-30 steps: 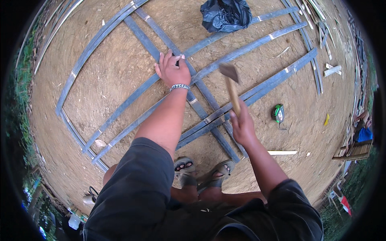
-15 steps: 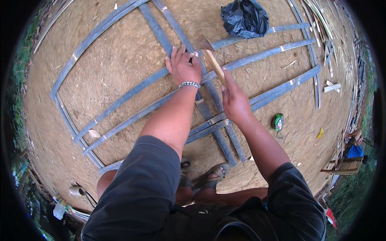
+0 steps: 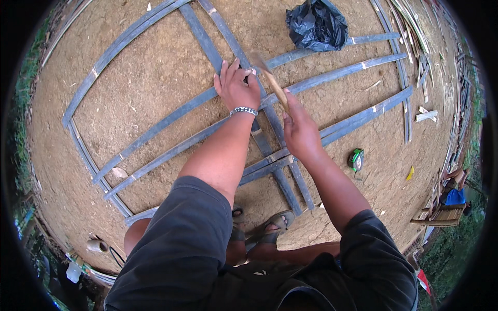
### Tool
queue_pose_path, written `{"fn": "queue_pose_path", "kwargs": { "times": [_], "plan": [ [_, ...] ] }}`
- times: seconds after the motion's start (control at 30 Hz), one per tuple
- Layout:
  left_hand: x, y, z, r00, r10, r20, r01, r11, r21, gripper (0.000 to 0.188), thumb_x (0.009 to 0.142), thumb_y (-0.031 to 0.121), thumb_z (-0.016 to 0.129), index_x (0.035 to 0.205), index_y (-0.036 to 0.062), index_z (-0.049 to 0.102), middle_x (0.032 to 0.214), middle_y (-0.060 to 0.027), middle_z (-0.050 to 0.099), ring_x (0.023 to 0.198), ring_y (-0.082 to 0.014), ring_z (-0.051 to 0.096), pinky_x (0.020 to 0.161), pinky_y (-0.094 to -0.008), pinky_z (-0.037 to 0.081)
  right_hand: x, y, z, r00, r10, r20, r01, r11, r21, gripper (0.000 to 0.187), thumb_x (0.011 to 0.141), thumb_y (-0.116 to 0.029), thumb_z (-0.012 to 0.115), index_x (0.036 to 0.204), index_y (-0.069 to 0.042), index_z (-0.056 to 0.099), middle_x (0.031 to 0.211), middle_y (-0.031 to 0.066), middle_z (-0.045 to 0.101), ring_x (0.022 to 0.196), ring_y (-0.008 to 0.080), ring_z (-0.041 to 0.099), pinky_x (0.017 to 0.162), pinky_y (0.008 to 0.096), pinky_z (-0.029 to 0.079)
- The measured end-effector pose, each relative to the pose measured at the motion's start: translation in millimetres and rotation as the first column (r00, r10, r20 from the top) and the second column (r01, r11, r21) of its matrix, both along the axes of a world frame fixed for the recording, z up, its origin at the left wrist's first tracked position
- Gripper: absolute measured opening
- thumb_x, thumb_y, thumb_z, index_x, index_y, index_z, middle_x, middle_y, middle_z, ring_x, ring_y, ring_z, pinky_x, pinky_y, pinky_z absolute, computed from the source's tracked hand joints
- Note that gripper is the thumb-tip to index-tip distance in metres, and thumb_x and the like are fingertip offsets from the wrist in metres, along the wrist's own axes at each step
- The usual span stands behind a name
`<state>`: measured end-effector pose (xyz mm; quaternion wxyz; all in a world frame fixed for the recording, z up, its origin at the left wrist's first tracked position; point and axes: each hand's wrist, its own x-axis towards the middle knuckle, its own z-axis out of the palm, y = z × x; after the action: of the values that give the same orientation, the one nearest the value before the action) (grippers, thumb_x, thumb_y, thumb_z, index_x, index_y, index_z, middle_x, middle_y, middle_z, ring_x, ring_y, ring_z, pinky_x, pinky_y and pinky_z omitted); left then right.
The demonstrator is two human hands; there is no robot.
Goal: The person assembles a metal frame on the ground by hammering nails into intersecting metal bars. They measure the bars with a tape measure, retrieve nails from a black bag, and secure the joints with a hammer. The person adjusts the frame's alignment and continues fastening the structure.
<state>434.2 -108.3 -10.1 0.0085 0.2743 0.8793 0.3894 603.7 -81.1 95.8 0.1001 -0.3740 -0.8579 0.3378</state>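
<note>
My right hand (image 3: 302, 132) is wrapped round the wooden handle of a small hatchet (image 3: 276, 89). Its metal head, blurred by motion, is just right of my left fingers. My left hand (image 3: 238, 88), with a chain bracelet at the wrist, rests where dark split-bamboo strips (image 3: 202, 40) cross. Its thumb and forefinger are pinched together, while other fingers stretch over the strip. Anything small in that pinch is too hidden to name. Long bamboo strips (image 3: 171, 116) lie crosswise beneath, forming a grid frame on the ground.
A black plastic bag (image 3: 317, 28) sits by the far strips. To the right of my right forearm lies a green and black tape measure (image 3: 356, 159). Bamboo offcuts (image 3: 426, 115) and bundled strips line the right side. My sandalled foot (image 3: 277, 223) is near the frame's close edge.
The hatchet head has swung slightly left and down, and is now blurred. My right hand shifted a little left. My left hand stays on the same crossing.
</note>
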Motion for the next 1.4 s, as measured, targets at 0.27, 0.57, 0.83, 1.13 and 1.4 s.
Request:
{"fn": "queue_pose_path", "kwargs": {
  "times": [0.27,0.57,0.83,1.13,1.4],
  "plan": [
    [0,1,1,1.000,-0.004,0.007,0.004,1.000,0.016,0.008,0.085,0.018,0.072,0.089,0.0131,0.076,0.137,-0.0038,0.067,0.145,-0.0270,0.045,0.124,-0.0481,0.018,4,5,-9,0.990,-0.005,-0.144,0.014,0.998,0.064,0.065,0.096,-0.007,0.057,0.157,-0.019,0.038,0.114,0.0297,0.064,0.100,0.0497,0.064,0.086,0.0527,0.053],
    [1,1,5,1.000,0.003,0.021,-0.002,1.000,-0.013,0.008,0.086,0.020,0.072,0.090,0.0155,0.078,0.136,-0.0039,0.068,0.143,-0.0252,0.047,0.125,-0.0481,0.019,-15,23,-21,0.981,-0.151,-0.118,0.153,0.988,0.010,0.060,0.098,-0.014,0.061,0.154,-0.012,0.040,0.123,0.0303,0.064,0.114,0.0502,0.062,0.093,0.0529,0.052],
    [0,2,2,1.000,-0.009,0.021,0.010,1.000,-0.027,0.008,0.087,0.020,0.073,0.091,0.0154,0.076,0.137,-0.0042,0.067,0.143,-0.0262,0.047,0.125,-0.0479,0.018,-91,103,-14,0.901,-0.301,0.313,0.308,0.951,0.028,0.065,0.090,-0.037,0.077,0.141,-0.008,0.049,0.127,0.0242,0.067,0.117,0.0428,0.064,0.097,0.0508,0.052],
    [-50,4,15,0.990,0.075,0.122,-0.062,0.993,-0.103,0.037,0.096,0.016,0.057,0.130,0.0045,0.061,0.150,-0.0212,0.051,0.152,-0.0347,0.032,0.126,-0.0525,0.015,-91,118,-27,0.864,-0.303,0.402,0.342,0.939,-0.029,0.076,0.088,-0.046,0.078,0.146,-0.009,0.048,0.132,0.0189,0.067,0.126,0.0354,0.062,0.103,0.0458,0.051],
    [-61,31,18,0.991,0.133,-0.003,-0.121,0.892,-0.435,0.059,0.107,0.034,0.041,0.156,0.0032,0.035,0.168,-0.0197,0.025,0.159,-0.0309,0.013,0.128,-0.0515,0.009,-99,114,-23,0.856,-0.288,0.430,0.352,0.933,-0.077,0.075,0.088,-0.044,0.078,0.146,-0.007,0.049,0.130,0.0208,0.066,0.122,0.0372,0.063,0.101,0.0474,0.051]
  ]
}}
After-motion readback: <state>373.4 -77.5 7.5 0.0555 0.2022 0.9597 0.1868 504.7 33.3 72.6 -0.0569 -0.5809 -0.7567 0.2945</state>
